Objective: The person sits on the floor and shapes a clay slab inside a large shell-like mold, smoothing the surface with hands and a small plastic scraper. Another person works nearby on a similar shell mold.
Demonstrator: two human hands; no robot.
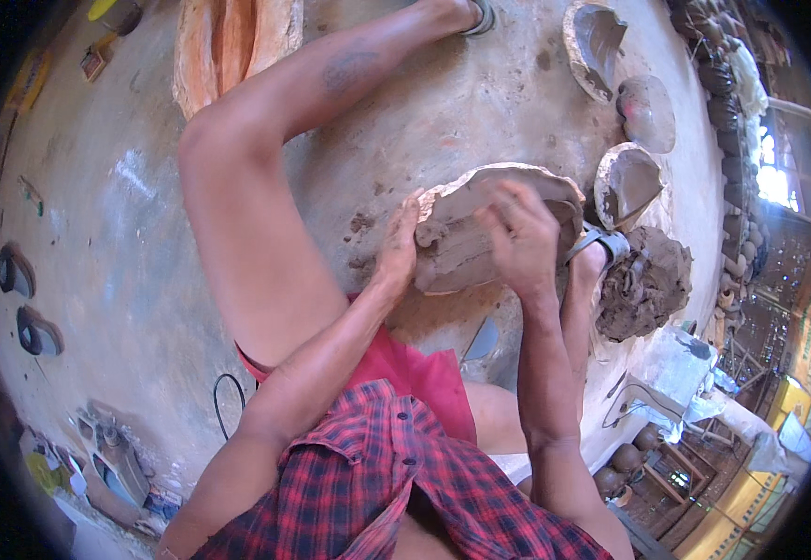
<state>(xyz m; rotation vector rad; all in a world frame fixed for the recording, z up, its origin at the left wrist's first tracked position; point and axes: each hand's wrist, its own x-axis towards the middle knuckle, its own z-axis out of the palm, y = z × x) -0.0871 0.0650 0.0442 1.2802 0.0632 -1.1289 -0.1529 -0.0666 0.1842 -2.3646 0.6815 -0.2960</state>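
In front of me a shallow mould (491,171) with a pale, rough rim rests tilted on the floor. Grey-brown clay (457,245) lines it, with a thick ridge of clay across its middle. My left hand (401,245) lies along the mould's left rim, fingers stretched out and flat against the edge. Over the right part of the clay is my right hand (525,245), its fingers bent, apart and slightly blurred. I see nothing held in it; whether its fingertips touch the clay is hard to make out.
A heap of wet clay (646,285) sits right of my sandalled foot (601,245). Beyond it lie two clay-lined moulds (629,185) and a rounded clay lump (646,114). A large orange-brown mould (237,47) stands past my bent left leg. Sandals (36,331) lie far left.
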